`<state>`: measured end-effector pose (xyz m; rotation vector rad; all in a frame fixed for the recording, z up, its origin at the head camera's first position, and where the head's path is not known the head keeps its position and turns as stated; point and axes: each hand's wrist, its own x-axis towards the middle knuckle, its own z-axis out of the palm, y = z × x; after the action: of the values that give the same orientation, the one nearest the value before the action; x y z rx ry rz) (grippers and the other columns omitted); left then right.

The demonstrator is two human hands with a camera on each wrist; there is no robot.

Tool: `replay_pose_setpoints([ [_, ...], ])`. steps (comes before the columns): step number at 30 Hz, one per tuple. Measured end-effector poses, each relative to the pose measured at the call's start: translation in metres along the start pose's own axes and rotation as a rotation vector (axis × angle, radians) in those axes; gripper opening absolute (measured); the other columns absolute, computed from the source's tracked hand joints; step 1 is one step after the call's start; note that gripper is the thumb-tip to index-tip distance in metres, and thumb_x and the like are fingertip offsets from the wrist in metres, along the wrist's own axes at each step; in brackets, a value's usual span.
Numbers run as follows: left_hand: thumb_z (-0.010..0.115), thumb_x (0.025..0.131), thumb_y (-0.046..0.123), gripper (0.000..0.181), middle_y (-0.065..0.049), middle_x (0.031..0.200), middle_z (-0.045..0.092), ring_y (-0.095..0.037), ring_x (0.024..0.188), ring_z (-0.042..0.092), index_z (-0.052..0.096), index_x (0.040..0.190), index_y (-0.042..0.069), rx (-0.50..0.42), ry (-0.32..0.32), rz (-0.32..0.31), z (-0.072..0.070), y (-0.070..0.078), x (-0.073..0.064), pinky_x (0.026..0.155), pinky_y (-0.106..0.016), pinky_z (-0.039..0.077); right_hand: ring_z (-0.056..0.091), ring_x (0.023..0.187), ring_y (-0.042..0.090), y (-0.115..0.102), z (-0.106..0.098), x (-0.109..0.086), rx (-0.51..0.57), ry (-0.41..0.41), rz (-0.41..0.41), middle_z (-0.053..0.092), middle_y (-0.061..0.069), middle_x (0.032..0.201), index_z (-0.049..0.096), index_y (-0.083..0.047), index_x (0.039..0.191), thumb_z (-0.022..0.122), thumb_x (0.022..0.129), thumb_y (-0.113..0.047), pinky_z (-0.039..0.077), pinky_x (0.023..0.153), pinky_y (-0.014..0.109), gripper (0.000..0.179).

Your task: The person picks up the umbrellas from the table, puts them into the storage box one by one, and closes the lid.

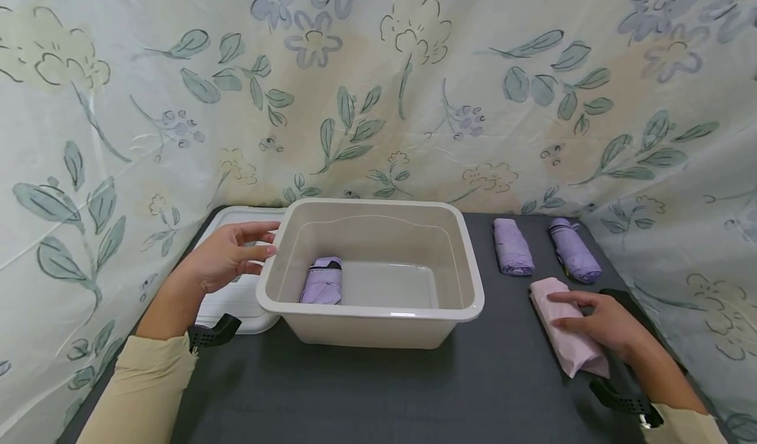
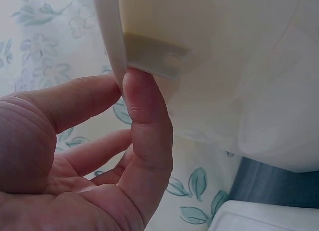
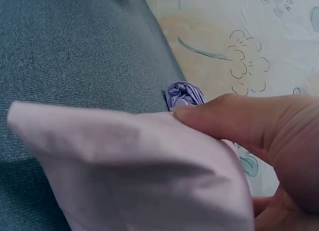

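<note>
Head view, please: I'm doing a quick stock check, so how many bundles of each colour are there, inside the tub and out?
Purple rolled bundles: 3 (1 inside the beige tub, 2 on the dark tabletop)
Pink bundle: 1 (outside the tub)
Total: 4

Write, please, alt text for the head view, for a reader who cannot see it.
A person's left grip holds the rim of a beige tub containing one purple roll, while the right grip holds a pink bundle. Two more purple rolls lie on the dark table, right of the tub.
</note>
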<state>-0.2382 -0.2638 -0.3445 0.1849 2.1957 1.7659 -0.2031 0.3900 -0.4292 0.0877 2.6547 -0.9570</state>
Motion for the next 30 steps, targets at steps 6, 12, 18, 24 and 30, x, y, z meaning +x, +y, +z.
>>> replay_pose_setpoints([
  [6, 0.070, 0.098, 0.014, 0.068, 0.004, 0.121, 0.062, -0.011, 0.099, 0.067, 0.038, 0.156, 0.000, 0.008, 0.004, -0.010, 0.000, 0.002, 0.000, 0.082, -0.032, 0.061, 0.044, 0.129, 0.048, 0.004, 0.006, -0.001, 0.133, 0.020, -0.029, 0.026, 0.039, 0.160, 0.052, -0.003, 0.148, 0.081, 0.088, -0.036, 0.055, 0.086, 0.036, 0.075],
  [12, 0.068, 0.098, 0.012, 0.067, 0.005, 0.121, 0.062, -0.010, 0.100, 0.067, 0.037, 0.156, -0.001, -0.010, -0.009, -0.003, 0.000, 0.002, 0.000, 0.082, -0.032, 0.061, 0.057, 0.108, 0.028, -0.001, 0.004, -0.002, 0.438, 0.001, -0.058, 0.020, 0.029, 0.161, 0.056, -0.024, 0.148, 0.073, 0.096, -0.023, 0.059, 0.080, 0.034, 0.055],
  [18, 0.068, 0.099, 0.011, 0.066, 0.007, 0.120, 0.064, -0.010, 0.100, 0.068, 0.037, 0.156, -0.002, -0.009, -0.015, 0.006, -0.001, 0.002, 0.000, 0.081, -0.032, 0.061, 0.054, 0.109, 0.021, -0.010, -0.007, 0.001, 0.659, -0.062, -0.082, 0.035, 0.004, 0.146, 0.053, -0.042, 0.148, 0.062, 0.103, -0.017, 0.059, 0.085, 0.037, 0.052],
  [24, 0.068, 0.098, 0.010, 0.067, 0.008, 0.120, 0.064, -0.010, 0.100, 0.068, 0.036, 0.156, -0.003, -0.011, -0.023, 0.007, -0.001, 0.002, 0.001, 0.081, -0.031, 0.061, 0.053, 0.109, 0.017, -0.023, -0.015, 0.000, 0.807, -0.141, -0.133, 0.030, -0.006, 0.137, 0.047, -0.044, 0.152, 0.053, 0.106, -0.012, 0.059, 0.086, 0.036, 0.056],
  [30, 0.067, 0.099, 0.009, 0.067, 0.007, 0.119, 0.063, -0.010, 0.100, 0.067, 0.035, 0.156, -0.003, -0.010, -0.031, 0.010, -0.002, 0.001, 0.002, 0.081, -0.032, 0.061, 0.056, 0.108, 0.017, -0.048, -0.018, -0.001, 0.859, -0.153, -0.155, 0.034, -0.007, 0.137, 0.047, -0.039, 0.153, 0.056, 0.105, -0.009, 0.058, 0.085, 0.033, 0.058],
])
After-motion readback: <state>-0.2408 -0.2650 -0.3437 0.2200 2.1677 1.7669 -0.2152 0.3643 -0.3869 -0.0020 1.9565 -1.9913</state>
